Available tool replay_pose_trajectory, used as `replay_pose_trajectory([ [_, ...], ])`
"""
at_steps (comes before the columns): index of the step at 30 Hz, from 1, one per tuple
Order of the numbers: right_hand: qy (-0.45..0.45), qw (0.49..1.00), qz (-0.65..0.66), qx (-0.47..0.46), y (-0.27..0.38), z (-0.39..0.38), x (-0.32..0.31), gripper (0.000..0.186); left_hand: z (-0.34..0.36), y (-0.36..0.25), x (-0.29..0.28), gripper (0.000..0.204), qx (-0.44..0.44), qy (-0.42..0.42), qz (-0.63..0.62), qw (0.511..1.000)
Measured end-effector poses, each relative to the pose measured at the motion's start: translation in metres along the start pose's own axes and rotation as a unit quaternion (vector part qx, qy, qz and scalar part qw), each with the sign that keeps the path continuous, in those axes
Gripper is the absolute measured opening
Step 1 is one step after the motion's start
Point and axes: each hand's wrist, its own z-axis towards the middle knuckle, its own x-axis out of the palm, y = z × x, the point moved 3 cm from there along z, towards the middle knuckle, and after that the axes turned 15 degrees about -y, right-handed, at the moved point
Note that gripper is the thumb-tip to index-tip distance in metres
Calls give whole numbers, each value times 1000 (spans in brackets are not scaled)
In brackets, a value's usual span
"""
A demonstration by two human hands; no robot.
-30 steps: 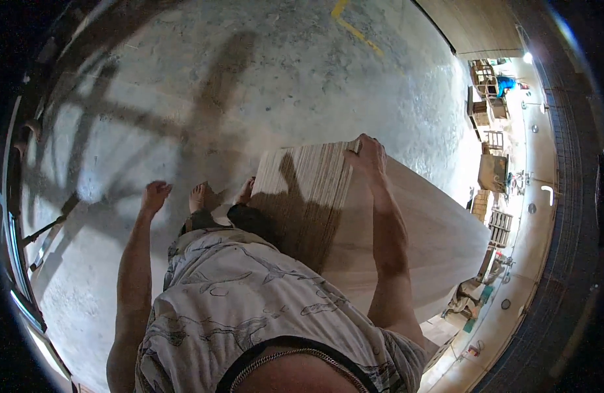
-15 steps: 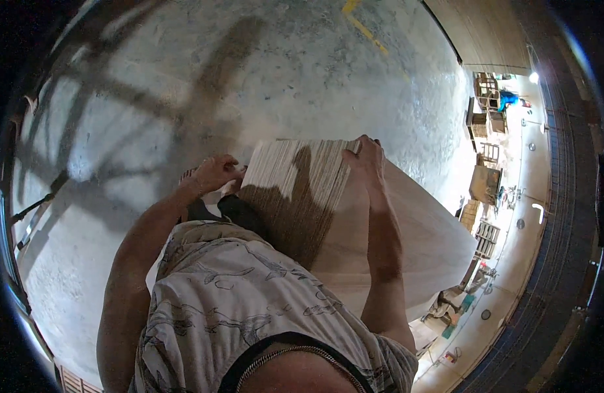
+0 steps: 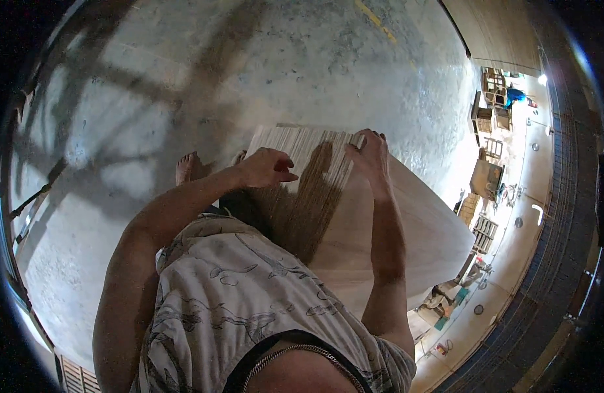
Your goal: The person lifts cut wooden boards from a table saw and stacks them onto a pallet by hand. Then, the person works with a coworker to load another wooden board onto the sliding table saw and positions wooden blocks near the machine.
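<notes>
from the head camera, a thin pale wood veneer sheet (image 3: 380, 223) is held out in front of the person, its far edge striped with grain and its right side curving down towards the concrete floor (image 3: 151, 98). the right hand (image 3: 371, 154) is curled over the top edge, fingers closed on it. the left hand (image 3: 266, 168) hovers loosely curled at the sheet's near left part; i cannot tell if it grips. bare feet (image 3: 184, 169) stand just left. stacked wooden crates (image 3: 489, 118) sit well apart, far right.
</notes>
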Motion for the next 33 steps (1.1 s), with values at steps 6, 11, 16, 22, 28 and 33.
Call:
replay_pose_trajectory([
  [6, 22, 999, -23, -12, 8, -2, -5, 47, -7, 33, 5, 54, 22, -23, 110, 993],
  [11, 79, 996, -24, 31, -2, -6, -6, 49, -2, 11, 20, 54, 32, 0, 35, 999],
  [16, 47, 999, -22, -11, 7, -8, -15, 52, 18, -77, 42, 59, 15, 41, -64, 997],
  [22, 45, 998, -35, -33, 15, -4, -25, 50, 39, -95, 83, 76, -10, -59, -25, 998],
  [28, 68, 995, -64, -34, 31, 4, -22, 48, 54, -114, 71, 62, -4, 29, 94, 995],
  [33, 120, 992, -49, -5, 41, 10, -24, 56, 61, -72, 94, 61, -11, -49, 153, 987],
])
